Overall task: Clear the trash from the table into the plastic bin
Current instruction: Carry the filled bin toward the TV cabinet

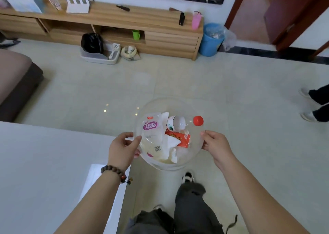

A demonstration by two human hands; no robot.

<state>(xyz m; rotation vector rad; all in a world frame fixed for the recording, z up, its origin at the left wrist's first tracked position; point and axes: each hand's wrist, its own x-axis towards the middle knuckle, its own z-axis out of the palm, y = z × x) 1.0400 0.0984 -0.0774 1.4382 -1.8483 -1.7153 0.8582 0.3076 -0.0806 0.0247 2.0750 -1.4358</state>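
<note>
Now we hold the clear plastic bin (195, 156) over the floor just right of the white table (44, 171), left hand (122, 150) and right hand (216, 144) gripping opposite rims. Tilted, it could spill the red-capped bottle (179, 122).

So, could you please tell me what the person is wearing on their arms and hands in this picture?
Both forearms are bare, with no sleeves in view. The left hand has a bracelet of dark brown round wooden beads at the wrist, with a few reddish beads and a small dangling tassel end. The right hand and its wrist carry nothing: no ring, watch or glove shows.
</note>
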